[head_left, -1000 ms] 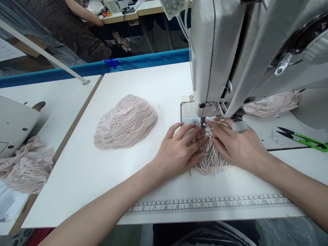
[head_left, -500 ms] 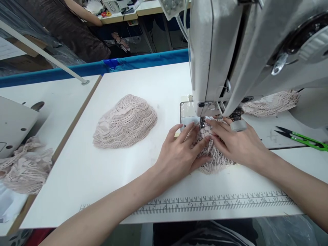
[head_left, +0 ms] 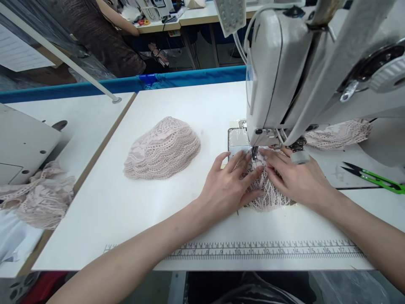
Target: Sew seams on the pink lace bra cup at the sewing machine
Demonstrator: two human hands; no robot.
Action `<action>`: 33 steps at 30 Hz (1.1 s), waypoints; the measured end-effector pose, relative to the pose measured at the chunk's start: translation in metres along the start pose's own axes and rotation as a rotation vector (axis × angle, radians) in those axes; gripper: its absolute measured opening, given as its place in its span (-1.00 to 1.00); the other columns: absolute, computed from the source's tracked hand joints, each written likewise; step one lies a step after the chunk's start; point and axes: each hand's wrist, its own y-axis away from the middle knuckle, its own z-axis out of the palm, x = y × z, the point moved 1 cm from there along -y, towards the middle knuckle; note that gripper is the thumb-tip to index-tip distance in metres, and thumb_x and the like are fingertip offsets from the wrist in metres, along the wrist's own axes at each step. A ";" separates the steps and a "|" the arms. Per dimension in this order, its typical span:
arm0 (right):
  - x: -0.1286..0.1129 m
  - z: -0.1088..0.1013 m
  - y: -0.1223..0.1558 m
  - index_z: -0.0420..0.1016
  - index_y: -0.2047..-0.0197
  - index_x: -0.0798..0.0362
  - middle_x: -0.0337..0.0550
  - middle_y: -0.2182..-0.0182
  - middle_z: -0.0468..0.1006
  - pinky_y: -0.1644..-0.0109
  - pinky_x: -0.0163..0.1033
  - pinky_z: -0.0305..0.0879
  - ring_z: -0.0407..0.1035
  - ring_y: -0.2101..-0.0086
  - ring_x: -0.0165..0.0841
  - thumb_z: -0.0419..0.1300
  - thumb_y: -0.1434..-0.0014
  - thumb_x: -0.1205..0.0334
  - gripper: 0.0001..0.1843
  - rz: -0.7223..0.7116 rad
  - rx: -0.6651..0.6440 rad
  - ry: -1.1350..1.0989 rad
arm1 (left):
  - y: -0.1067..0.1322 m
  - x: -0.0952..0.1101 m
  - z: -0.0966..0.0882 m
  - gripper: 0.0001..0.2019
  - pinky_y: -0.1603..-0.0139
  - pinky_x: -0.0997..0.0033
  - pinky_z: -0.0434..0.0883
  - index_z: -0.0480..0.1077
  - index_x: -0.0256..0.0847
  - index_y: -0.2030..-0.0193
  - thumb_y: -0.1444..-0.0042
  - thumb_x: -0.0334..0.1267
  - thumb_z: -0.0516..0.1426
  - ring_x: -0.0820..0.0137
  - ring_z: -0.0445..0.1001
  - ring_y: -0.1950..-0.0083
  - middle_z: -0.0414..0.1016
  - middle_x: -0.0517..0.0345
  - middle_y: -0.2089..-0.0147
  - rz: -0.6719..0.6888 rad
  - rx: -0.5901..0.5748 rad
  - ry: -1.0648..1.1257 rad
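Note:
A piece of pale pink lace [head_left: 267, 194] lies under the presser foot [head_left: 254, 153] of a sewing machine [head_left: 268, 80]. My left hand [head_left: 229, 181] rests on the lace's left side with its fingers spread, the fingertips close to the foot. From the right, my right hand [head_left: 295, 173] lies on the same lace, fingers stretched out and pressing it down just beside the foot. The needle point and part of the lace are hidden by the foot and my fingers.
A stack of lace pieces [head_left: 163, 147] sits left on the white table, with more lace [head_left: 340, 134] behind the machine. Green thread snips [head_left: 375, 177] lie at the right. A printed ruler [head_left: 253, 250] runs along the front edge. Across the blue cloth [head_left: 196, 76] is another person [head_left: 104, 38].
The camera view has shifted, so the machine and stack appear farther right. The lace has slid slightly away from me under the foot. Both hands keep nearly the same pose on it.

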 end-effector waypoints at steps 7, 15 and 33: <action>0.001 0.001 0.000 0.43 -0.08 0.21 -0.03 0.22 0.62 0.00 -0.10 0.31 0.39 0.03 -0.19 -0.02 -0.30 0.26 -0.62 0.003 -0.001 0.033 | -0.003 -0.002 0.003 -0.53 -0.26 0.02 0.15 0.33 -0.09 -0.19 -0.28 0.09 -0.03 0.18 0.22 -0.32 0.37 -0.05 -0.22 -0.022 -0.017 0.026; -0.002 -0.009 0.007 0.46 0.05 0.13 -0.09 0.10 0.59 0.15 -0.19 0.31 0.44 0.14 -0.28 0.07 -0.25 0.37 -0.76 -0.192 0.087 -0.083 | 0.006 -0.010 -0.004 -0.51 -0.24 0.04 0.24 0.36 -0.23 -0.13 -0.25 0.10 0.02 0.19 0.35 -0.22 0.47 -0.02 -0.13 0.161 0.128 0.045; -0.006 -0.014 0.012 0.54 0.16 0.13 -0.13 0.17 0.63 0.17 -0.20 0.42 0.49 0.14 -0.31 0.03 -0.12 0.59 -0.66 -0.330 0.153 -0.124 | 0.009 -0.002 -0.001 -0.70 -0.06 0.23 0.48 0.40 -0.42 -0.05 -0.26 -0.29 0.09 0.18 0.45 -0.15 0.55 -0.06 -0.01 0.207 0.170 -0.028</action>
